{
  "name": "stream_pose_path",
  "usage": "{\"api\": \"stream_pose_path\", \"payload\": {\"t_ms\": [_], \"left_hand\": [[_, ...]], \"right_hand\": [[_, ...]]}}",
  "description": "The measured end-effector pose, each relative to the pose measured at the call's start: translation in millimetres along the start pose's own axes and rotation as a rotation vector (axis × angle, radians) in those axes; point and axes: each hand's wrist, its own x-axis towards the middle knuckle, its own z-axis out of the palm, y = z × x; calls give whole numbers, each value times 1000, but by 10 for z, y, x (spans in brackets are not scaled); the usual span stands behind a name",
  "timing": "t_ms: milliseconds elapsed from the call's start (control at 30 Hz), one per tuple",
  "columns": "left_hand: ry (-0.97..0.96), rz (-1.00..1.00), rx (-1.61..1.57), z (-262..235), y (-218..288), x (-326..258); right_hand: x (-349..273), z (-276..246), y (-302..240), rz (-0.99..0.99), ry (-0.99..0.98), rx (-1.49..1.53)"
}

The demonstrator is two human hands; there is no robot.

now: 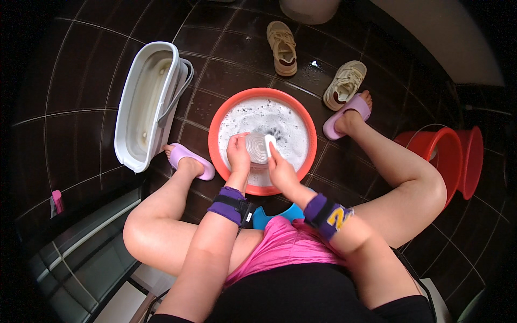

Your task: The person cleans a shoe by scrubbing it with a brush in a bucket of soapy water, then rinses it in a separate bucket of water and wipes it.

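Both hands are down in the red basin point(226, 116) of soapy water, working on a pale shoe point(257, 149) that sits right between them, half sunk in the foam. Left hand point(238, 152) is curled around the shoe's left side, gripping it, while the right hand point(279, 167) is closed around a small white brush point(270, 144) pressed against the shoe's right edge. Two beige sneakers point(283, 47) lie on the dark tiled floor point(81, 81) beyond the basin, a white tub point(144, 102) off to the left.
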Motion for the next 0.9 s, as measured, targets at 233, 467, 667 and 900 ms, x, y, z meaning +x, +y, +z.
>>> {"api": "stream_pose_path", "payload": {"t_ms": [233, 467, 667, 900], "left_hand": [[-25, -26, -22, 45, 122, -69], [2, -43, -58, -48, 107, -81], [-29, -22, -27, -59, 63, -53], [-30, -66, -26, -50, 51, -7]], "right_hand": [[140, -94, 105, -49, 36, -8], [-129, -11, 29, -81, 1, 49], [115, -161, 39, 48, -105, -7], [575, -96, 221, 72, -82, -119]]}}
